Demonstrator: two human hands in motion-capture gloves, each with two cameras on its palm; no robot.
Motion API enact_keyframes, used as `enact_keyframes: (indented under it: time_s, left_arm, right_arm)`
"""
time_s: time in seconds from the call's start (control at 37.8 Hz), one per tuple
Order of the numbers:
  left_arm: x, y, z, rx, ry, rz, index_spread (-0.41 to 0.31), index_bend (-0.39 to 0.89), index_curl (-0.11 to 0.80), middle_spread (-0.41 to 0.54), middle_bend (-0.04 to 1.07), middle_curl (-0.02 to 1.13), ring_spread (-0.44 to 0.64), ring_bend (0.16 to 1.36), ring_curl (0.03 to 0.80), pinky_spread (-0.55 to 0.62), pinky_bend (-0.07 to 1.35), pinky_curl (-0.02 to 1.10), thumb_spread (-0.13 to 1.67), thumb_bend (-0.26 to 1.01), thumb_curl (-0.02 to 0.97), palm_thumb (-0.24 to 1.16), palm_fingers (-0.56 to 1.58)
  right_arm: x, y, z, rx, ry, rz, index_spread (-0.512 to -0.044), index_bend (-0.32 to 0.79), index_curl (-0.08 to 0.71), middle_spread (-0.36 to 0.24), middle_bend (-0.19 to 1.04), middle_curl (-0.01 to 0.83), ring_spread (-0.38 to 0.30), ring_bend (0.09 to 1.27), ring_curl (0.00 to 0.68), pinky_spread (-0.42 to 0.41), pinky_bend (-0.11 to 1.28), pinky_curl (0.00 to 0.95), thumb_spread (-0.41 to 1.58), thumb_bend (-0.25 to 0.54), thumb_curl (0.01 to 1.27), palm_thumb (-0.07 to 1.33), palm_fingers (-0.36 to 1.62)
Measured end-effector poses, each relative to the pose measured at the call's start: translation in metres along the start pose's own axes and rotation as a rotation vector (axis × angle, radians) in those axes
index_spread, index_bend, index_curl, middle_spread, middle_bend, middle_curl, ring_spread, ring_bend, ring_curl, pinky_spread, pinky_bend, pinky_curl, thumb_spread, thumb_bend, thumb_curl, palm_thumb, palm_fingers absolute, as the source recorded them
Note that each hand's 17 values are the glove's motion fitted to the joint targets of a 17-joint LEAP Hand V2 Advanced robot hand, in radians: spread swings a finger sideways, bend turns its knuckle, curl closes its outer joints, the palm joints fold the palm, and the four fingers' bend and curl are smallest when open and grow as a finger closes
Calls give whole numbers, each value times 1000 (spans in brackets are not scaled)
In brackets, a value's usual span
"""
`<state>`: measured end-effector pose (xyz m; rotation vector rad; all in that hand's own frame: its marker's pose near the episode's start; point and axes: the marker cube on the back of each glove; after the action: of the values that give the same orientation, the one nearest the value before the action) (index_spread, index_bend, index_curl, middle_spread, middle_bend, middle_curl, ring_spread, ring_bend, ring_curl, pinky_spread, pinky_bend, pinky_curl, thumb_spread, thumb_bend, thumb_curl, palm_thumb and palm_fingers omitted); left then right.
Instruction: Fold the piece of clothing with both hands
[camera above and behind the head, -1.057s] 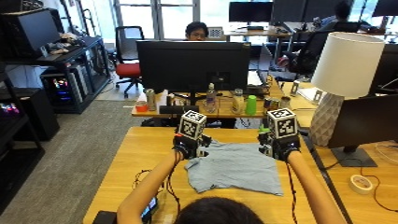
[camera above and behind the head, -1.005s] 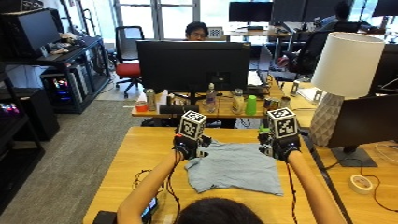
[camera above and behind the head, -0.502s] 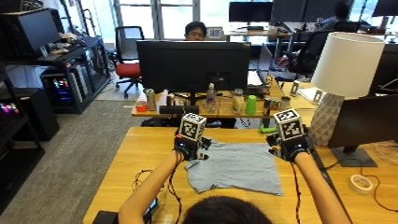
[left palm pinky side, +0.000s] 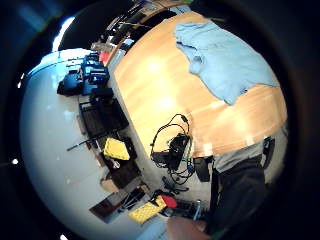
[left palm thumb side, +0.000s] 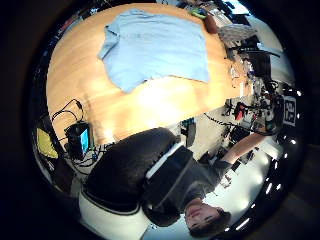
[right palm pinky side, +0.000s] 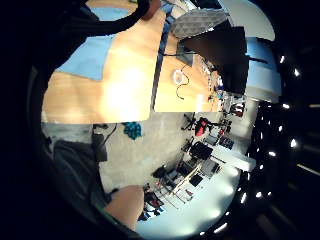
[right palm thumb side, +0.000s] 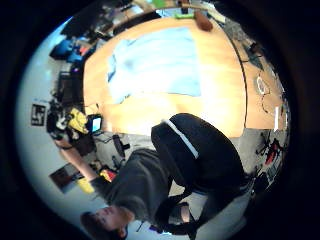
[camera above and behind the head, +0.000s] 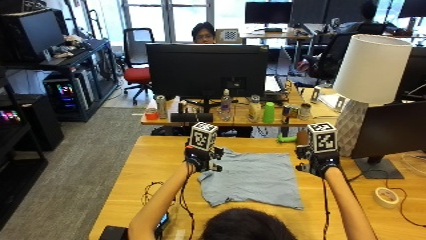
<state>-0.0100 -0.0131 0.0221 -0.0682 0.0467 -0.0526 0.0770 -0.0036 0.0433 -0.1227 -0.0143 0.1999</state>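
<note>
Light blue shirt (camera above and behind the head: 249, 176) lay flat on the wooden table (camera above and behind the head: 140, 175), with both gloved hands raised off it.

The left hand (camera above and behind the head: 202, 159) hovered over the shirt's far left corner; the right hand (camera above and behind the head: 318, 161) was just beyond its far right corner. Neither touched the cloth. Whether the fingers were apart or together could not be told.

The person wore black gloves on the left hand (camera above and behind the head: 200, 159) and the right hand (camera above and behind the head: 320, 162), with bare forearms behind them. The thumb-side palm views showed a dark grey short-sleeved top (right palm thumb side: 135, 187) and a dark head of hair (camera above and behind the head: 245, 225).
</note>
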Motion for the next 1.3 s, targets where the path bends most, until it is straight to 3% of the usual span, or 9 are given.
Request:
enact_keyframes:
  time_s: [0.08, 0.34, 0.82, 1.16, 1.24, 1.3]
  left_arm:
    - [-3, -2, 5, -8, 5, 4, -59, 132, 196, 211, 178, 236, 335, 658, 246, 407, 522, 298, 888, -38, 211, -9, 9]
    - [-12, -19, 28, -34, 41, -7, -104, 147, 223, 226, 181, 249, 347, 674, 256, 418, 506, 305, 889, -26, 240, 14, -1]
    - [0, -51, 42, -49, 79, 38, -51, 133, 240, 241, 184, 269, 349, 685, 265, 425, 499, 315, 852, -37, 264, -11, -15]
    - [6, -87, 57, -80, 69, 0, -17, 171, 268, 221, 183, 279, 308, 681, 264, 413, 466, 311, 850, -30, 276, 0, 67]
    - [12, -79, 65, -121, 41, -27, -16, 179, 279, 217, 176, 281, 292, 676, 266, 403, 457, 313, 861, -22, 280, 18, 81]
    - [20, -53, 66, -190, 16, -73, -16, 178, 286, 215, 172, 280, 286, 671, 267, 400, 452, 314, 868, -19, 283, 29, 85]
  right_arm:
    - [3, -16, 2, 95, 9, -51, -354, 86, 161, -75, 222, 312, -31, 532, 296, 144, 535, 325, 1201, 34, 171, 344, 392]
    - [3, -23, 10, 92, 14, -52, -355, 90, 158, -63, 218, 335, -33, 554, 317, 130, 556, 343, 1180, 4, 196, 392, 386]
    - [-7, -45, 28, 69, 13, -79, -350, 101, 167, -50, 212, 360, -35, 551, 329, 134, 545, 350, 1162, -14, 223, 435, 378]
    - [-19, -91, 53, 33, -16, -79, -349, 107, 174, -47, 218, 372, -39, 540, 332, 135, 533, 350, 1168, -10, 234, 472, 390]
    - [-25, -100, 64, 2, -17, -91, -349, 101, 173, -53, 226, 376, -42, 537, 332, 131, 532, 352, 1170, -12, 234, 479, 401]
    - [-30, -105, 74, -23, -18, -104, -348, 101, 173, -54, 228, 377, -47, 536, 332, 127, 531, 349, 1169, -9, 237, 490, 411]
